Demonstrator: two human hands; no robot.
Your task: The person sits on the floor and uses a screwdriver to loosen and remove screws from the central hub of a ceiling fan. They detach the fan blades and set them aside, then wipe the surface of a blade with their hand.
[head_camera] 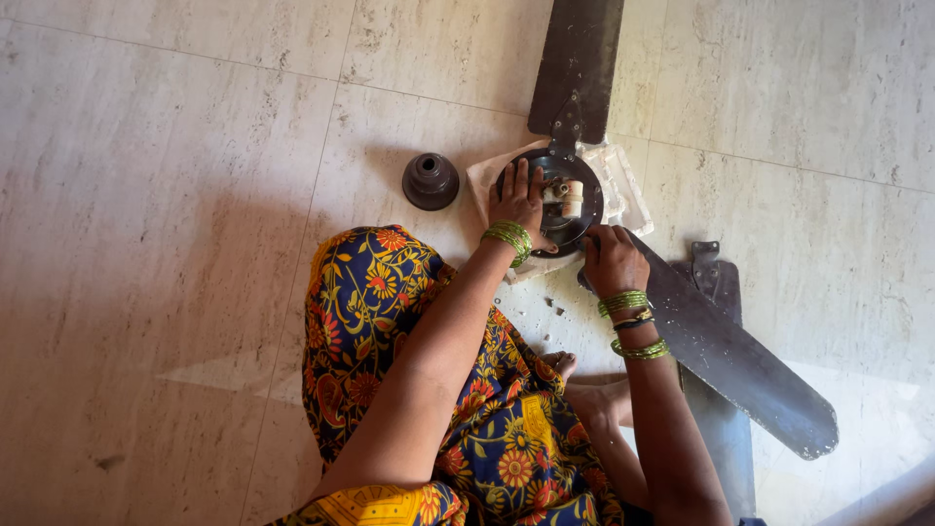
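A dark ceiling fan motor (pixel 568 216) lies on a white cloth (pixel 623 180) on the tiled floor. One blade (pixel 577 58) points away from me and another blade (pixel 740 356) runs toward the lower right. My left hand (pixel 518 200) rests flat on the left side of the motor, fingers spread. My right hand (pixel 612 258) is closed at the motor's lower right edge, where the blade joins it; what it grips is hidden. A white part (pixel 568 193) sits at the motor's centre.
A dark bell-shaped fan cup (pixel 430 180) stands on the floor left of the cloth. A loose third blade (pixel 716 409) lies under the attached one. Small white crumbs (pixel 545 304) dot the tiles. My patterned skirt (pixel 390 292) and bare feet are below.
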